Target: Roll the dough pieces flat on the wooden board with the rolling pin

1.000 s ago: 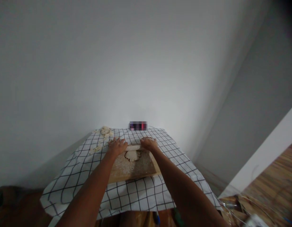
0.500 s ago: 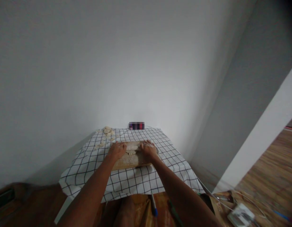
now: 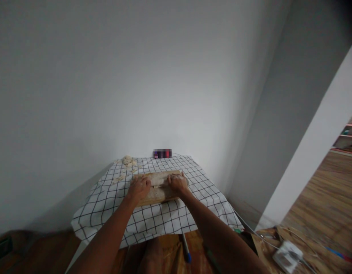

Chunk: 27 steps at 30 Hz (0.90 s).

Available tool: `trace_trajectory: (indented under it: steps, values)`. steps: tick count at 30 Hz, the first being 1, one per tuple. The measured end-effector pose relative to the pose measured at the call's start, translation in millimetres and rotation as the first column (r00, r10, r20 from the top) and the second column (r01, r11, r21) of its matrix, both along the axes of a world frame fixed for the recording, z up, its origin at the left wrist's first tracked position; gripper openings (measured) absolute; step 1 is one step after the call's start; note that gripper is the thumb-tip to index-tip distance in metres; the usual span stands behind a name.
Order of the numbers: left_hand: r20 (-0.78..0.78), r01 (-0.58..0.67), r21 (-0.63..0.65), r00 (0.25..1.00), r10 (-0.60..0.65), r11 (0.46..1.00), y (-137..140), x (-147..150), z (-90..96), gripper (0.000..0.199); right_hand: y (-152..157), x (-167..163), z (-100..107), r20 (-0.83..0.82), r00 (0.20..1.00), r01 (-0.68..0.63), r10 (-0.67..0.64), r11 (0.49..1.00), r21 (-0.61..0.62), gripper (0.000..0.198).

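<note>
White cloth (image 3: 206,201) with a grid of dark lines covers the worktop (image 3: 155,224), and on it, between the two forearms, lies a wooden board (image 3: 151,199) dusted with flour. Across the board sits a pale rolling pin (image 3: 159,178), with the edge of a flattened piece of dough (image 3: 156,186) showing along its near side; the rest of the dough is hidden under the pin and the hands. The left hand (image 3: 139,188) grasps the pin near its left end, fingers bent over the top. The right hand (image 3: 177,183) clasps the other end, knuckles raised and whitened with flour, and a bit of the pin pokes out just past it. Dough scraps (image 3: 128,161) lie in a loose heap at the far left corner of the cloth, with smaller bits trailing nearer the board. At the far edge, close to the wall (image 3: 153,83), stands a dark and red object (image 3: 162,153), too blurred to identify. Below the near edge shows a slim stick with a blue tip (image 3: 186,249). At lower right, a white box-like thing (image 3: 287,255) lies among cords.
</note>
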<state>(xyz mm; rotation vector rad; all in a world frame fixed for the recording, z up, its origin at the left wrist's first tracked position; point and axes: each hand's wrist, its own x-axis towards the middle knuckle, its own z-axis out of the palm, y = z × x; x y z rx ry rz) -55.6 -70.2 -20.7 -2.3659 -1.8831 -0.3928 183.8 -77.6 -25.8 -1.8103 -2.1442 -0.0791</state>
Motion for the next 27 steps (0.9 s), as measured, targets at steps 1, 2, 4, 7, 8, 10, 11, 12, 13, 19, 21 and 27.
trace_trajectory:
  steps: [1,2,4,7,8,10,11,12,13,19,21,27]
  values:
    - [0.002,-0.046,-0.033,0.999,0.046,0.998,3,2,2.6,0.054,6,1,2,0.009,1.0,-0.001,0.002,1.0,-0.011,0.047]
    - [-0.003,-0.078,-0.066,0.997,0.078,0.995,7,5,5.6,0.055,12,2,3,0.019,1.0,0.0,0.0,1.0,-0.02,0.047]
    - [-0.023,-0.092,-0.092,0.996,0.09,0.992,17,10,11.7,0.056,26,3,5,0.039,0.999,0.011,-0.009,0.999,-0.049,0.047]
    - [-0.004,-0.127,-0.132,0.992,0.128,0.983,39,16,19.1,0.065,49,5,6,0.044,0.999,0.031,-0.026,0.99,-0.134,0.048]
    - [0.01,-0.143,-0.149,0.989,0.147,0.978,47,18,20.7,0.067,56,5,7,0.037,0.999,0.039,-0.034,0.986,-0.159,0.049]
    - [0.04,-0.172,-0.198,0.982,0.184,0.965,65,20,22.6,0.068,71,5,9,0.028,0.999,0.047,-0.042,0.981,-0.188,0.05]
    - [0.054,-0.183,-0.222,0.978,0.2,0.958,73,20,22.8,0.068,77,5,10,0.028,0.999,0.044,-0.039,0.98,-0.195,0.051]
    - [0.068,-0.193,-0.244,0.974,0.215,0.95,82,20,22.6,0.068,84,5,12,0.029,0.999,0.041,-0.036,0.978,-0.204,0.051]
    - [0.082,-0.203,-0.264,0.969,0.232,0.943,90,19,22.0,0.068,90,4,13,0.03,0.999,0.041,-0.035,0.976,-0.215,0.051]
    - [0.153,-0.238,-0.351,0.94,0.306,0.906,126,15,12.7,0.078,122,2,15,0.01,0.998,0.065,-0.065,0.965,-0.255,0.052]
    - [0.18,-0.224,-0.337,0.938,0.296,0.915,132,13,9.1,0.078,128,2,14,-0.016,0.997,0.069,-0.075,0.964,-0.257,0.053]
    - [0.198,-0.2,-0.228,0.949,0.247,0.953,131,10,-0.7,0.063,119,0,17,0.007,0.998,0.063,-0.063,0.969,-0.239,0.05]
